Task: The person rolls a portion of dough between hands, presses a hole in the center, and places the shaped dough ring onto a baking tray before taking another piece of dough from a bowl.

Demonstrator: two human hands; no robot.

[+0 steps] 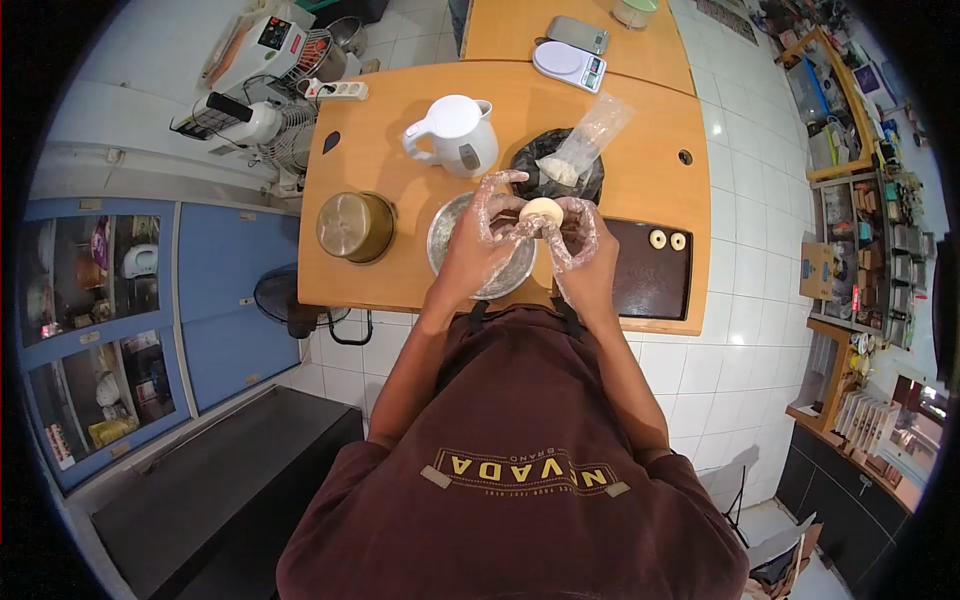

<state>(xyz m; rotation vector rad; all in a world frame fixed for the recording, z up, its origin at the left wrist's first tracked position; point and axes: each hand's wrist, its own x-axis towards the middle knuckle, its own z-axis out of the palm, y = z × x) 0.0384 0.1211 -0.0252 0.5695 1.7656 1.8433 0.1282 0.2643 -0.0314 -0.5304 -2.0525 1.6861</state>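
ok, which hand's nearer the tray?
Right. The right hand is by the tray's left side; the left hand is farther left, above the bowl.

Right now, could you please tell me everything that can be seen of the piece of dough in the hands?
The piece of dough is small, pale cream and rounded, with a smooth-looking upper face; fingers hide its lower part. The left hand and the right hand, both dusted white, hold it from either side at the fingertips. It appears raised above the table, by the right rim of the metal bowl in this view. Whether it has a hole cannot be told.
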